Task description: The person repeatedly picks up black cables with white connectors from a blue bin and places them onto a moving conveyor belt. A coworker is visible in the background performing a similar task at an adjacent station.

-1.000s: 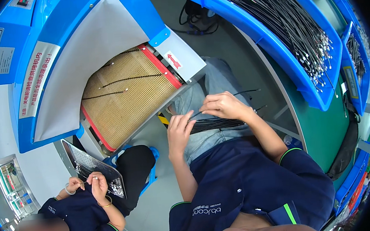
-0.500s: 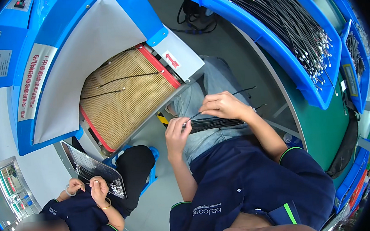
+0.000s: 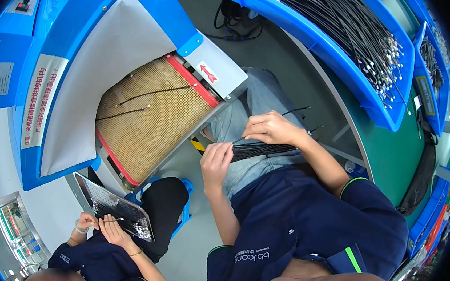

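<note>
My left hand [image 3: 217, 162] is closed, its thumb and fingertips pinching one end of a thin black cable [image 3: 297, 110]. My right hand [image 3: 272, 128] grips the same cable further along, and the free end sticks out past it to the right. Below the hands, a bundle of similar black cables [image 3: 263, 150] lies across my lap. Its left end is partly hidden by my left hand, its right end by my right wrist.
Ahead on the left, a blue-and-white machine has a mesh conveyor belt [image 3: 152, 131] carrying black cables. A large blue bin [image 3: 394, 117] full of cables stands on the green table [image 3: 398, 163] at right. A co-worker [image 3: 100, 274] sits at lower left with a tray [image 3: 147, 214] of cables.
My hands have barely moved and keep their grip on the cable. Cables on the belt have shifted slightly toward the machine. The co-worker's hands have moved over the tray with a cable.
</note>
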### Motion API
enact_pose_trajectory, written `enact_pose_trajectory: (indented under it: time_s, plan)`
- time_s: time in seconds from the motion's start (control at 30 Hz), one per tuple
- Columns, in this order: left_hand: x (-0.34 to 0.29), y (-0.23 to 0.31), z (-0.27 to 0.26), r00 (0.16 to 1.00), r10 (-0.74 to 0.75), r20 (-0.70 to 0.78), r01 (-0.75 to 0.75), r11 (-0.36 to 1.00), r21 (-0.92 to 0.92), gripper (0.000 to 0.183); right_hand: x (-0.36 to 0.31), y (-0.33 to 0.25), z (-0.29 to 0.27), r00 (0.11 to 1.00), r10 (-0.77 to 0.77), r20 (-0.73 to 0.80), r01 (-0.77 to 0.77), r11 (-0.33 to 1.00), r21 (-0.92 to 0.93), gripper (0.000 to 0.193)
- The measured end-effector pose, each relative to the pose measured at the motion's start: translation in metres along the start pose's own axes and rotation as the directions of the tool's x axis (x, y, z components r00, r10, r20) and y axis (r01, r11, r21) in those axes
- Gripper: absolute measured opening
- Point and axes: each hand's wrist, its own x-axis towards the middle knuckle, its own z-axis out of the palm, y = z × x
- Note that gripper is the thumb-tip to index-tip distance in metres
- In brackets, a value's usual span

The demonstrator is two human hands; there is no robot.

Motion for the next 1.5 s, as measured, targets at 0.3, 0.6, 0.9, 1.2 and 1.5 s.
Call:
enact_pose_trajectory:
  time_s: [0.3, 0.6, 0.9, 1.2, 1.5]
  plan:
    - [-0.005, -0.013, -0.020, 0.998, -0.068, 0.011, 0.067, 0.994, 0.089, 0.014, 0.000, 0.008, -0.020, 0.994, 0.093, 0.061, -0.088, 0.993, -0.075, 0.012]
    - [-0.042, -0.037, -0.053, 0.950, -0.273, -0.154, 0.293, 0.948, 0.126, 0.014, -0.019, 0.015, -0.056, 0.939, 0.345, 0.001, -0.344, 0.937, -0.066, 0.016]
    - [-0.038, -0.027, -0.059, 0.952, -0.267, -0.150, 0.285, 0.952, 0.114, 0.015, -0.007, 0.003, -0.047, 0.974, 0.227, -0.014, -0.227, 0.969, -0.097, 0.015]
    - [-0.049, -0.035, -0.072, 0.949, -0.256, -0.183, 0.283, 0.949, 0.138, 0.012, -0.016, 0.013, -0.059, 0.968, 0.238, -0.073, -0.243, 0.968, -0.064, 0.013]
    - [-0.057, -0.036, -0.078, 0.931, -0.299, -0.210, 0.330, 0.936, 0.127, 0.012, -0.009, 0.007, -0.055, 0.978, 0.118, -0.171, -0.123, 0.992, -0.023, 0.012]
